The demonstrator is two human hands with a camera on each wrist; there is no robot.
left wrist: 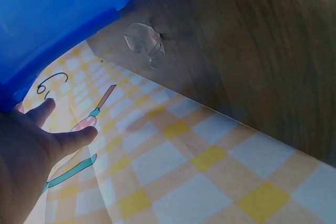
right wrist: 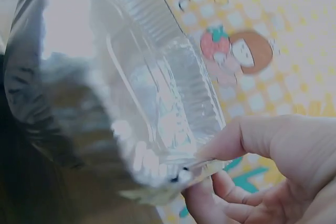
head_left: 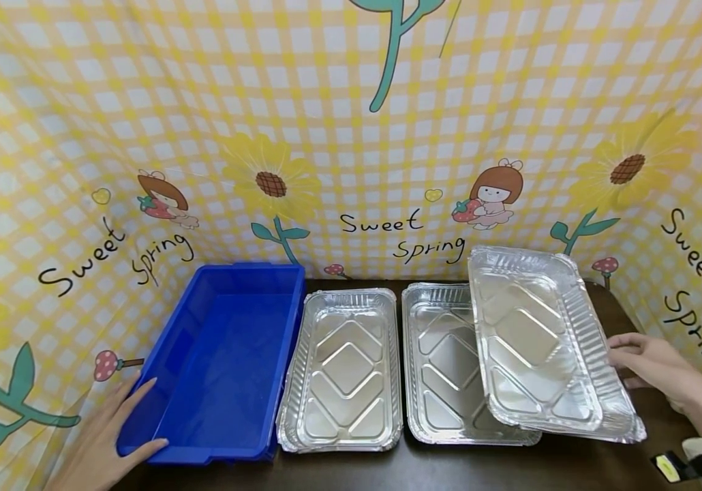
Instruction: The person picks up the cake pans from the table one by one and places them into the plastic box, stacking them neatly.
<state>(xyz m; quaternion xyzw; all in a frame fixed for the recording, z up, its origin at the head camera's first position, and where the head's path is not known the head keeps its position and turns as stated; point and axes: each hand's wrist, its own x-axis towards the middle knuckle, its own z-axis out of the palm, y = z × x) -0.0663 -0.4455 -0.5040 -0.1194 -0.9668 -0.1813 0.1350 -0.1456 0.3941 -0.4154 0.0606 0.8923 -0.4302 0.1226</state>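
Observation:
A silver foil tray [head_left: 529,341] is raised and tilted over the right part of a second foil tray [head_left: 443,368] lying on the table. My right hand [head_left: 658,368] pinches the raised tray's right rim; the right wrist view shows the thumb [right wrist: 236,140] above the rim and fingers below. At the far left, my left hand [head_left: 99,436] lies at the left edge of a blue plastic bin [head_left: 222,368], its fingers straight and spread by the rim. Left of the second tray sits a third foil tray [head_left: 346,368], beside the bin.
A dark wooden table [head_left: 424,470] bears the bin and trays. Behind and at both sides hangs a yellow checked cloth [head_left: 351,150] with printed flowers and lettering. A crumpled clear scrap [left wrist: 144,40] shows on the wood in the left wrist view.

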